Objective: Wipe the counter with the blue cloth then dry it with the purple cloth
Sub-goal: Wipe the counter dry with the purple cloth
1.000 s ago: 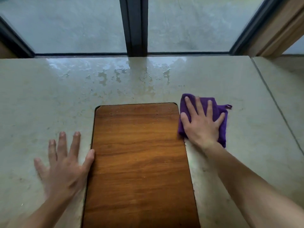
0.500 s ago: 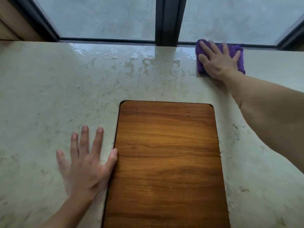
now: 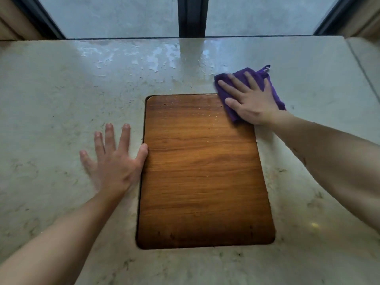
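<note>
The purple cloth (image 3: 271, 87) lies folded at the far right corner of the wooden panel, partly on the pale stone counter (image 3: 61, 95). My right hand (image 3: 249, 99) presses flat on it with straight, spread fingers. My left hand (image 3: 114, 161) rests flat on the counter, its thumb touching the panel's left edge. A wet film with patchy streaks (image 3: 133, 58) covers the counter near the window. No blue cloth is in view.
A wooden panel (image 3: 201, 171) is set into the counter's middle, with small droplets on its far end. A dark window frame (image 3: 192, 17) runs along the back. A seam (image 3: 362, 66) divides the counter at the far right.
My right hand has slid the purple cloth from the back edge by the window towards me, onto the panel's far right corner. The left hand has stayed in place.
</note>
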{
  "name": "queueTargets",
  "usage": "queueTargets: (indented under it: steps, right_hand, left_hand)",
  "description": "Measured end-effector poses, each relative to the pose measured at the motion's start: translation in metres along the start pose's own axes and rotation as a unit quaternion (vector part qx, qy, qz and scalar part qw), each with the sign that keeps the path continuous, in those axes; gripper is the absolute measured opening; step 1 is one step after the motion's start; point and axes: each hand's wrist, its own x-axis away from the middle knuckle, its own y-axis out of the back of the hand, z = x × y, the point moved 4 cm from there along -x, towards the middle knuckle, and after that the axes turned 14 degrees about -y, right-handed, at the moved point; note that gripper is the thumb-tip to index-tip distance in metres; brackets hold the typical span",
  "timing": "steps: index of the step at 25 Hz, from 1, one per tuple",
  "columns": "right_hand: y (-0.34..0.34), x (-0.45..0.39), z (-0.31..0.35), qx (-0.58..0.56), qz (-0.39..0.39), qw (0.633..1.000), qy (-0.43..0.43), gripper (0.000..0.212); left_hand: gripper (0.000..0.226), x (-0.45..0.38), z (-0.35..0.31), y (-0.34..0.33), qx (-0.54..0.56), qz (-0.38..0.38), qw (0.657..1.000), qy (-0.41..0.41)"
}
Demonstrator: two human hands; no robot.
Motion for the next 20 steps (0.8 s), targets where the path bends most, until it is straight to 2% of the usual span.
queueTargets:
  steps: [3, 7, 11, 15, 20]
  right_hand:
    - [-0.025, 0.075, 0.003, 0.002, -0.004, 1.000, -0.023, 0.054]
    - [-0.058, 0.190, 0.008, -0.004, -0.055, 0.997, -0.060, 0.057]
    - [-0.089, 0.308, 0.010, -0.027, -0.013, 0.991, -0.127, 0.058]
    - [-0.118, 0.419, 0.026, -0.035, -0.031, 0.980, -0.196, 0.058]
    - [-0.149, 0.490, 0.076, -0.052, -0.060, 0.948, -0.309, 0.061]
  left_hand:
    - [0.077, -0.001, 0.002, -0.001, 0.010, -0.006, 1.000, -0.009]
    - [0.080, -0.002, 0.000, -0.001, 0.019, -0.023, 0.999, -0.036]
    - [0.083, 0.001, 0.002, -0.002, 0.017, -0.021, 0.998, -0.060]
    - [0.085, 0.000, 0.001, -0.001, 0.016, -0.019, 0.998, -0.061]
    - [0.089, -0.001, 0.001, -0.002, 0.019, -0.018, 0.998, -0.062]
